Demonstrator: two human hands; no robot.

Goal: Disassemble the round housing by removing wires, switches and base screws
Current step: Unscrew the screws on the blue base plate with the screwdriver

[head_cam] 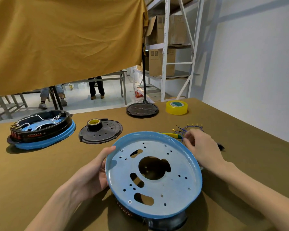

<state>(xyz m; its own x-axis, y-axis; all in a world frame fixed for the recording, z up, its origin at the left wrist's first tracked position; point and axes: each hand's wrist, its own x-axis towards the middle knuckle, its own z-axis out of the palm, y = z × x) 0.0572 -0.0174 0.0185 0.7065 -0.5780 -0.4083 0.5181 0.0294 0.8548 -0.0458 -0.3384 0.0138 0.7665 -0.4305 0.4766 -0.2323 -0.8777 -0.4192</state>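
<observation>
A round housing with a blue metal base plate (173, 194) tilts toward me at the near centre, its black ring showing underneath. My left hand (93, 174) holds the plate's left rim, thumb on the upper edge. On the far right of the rim lies my right hand (202, 147), fingers loosely bent; whether it grips the rim is hidden. Behind that hand are a bundle of loose purple wires (188, 129) with brass terminals and a yellow-green screwdriver (171, 135). A second housing (42, 130) with white wires and red switches sits at far left.
A black perforated cover (105, 136) with a black tape roll (95, 124) on it lies mid-table. Further back are another black round cover (142, 109) and a yellow tape roll (176, 107). An ochre cloth hangs overhead; white shelving with boxes stands at back right.
</observation>
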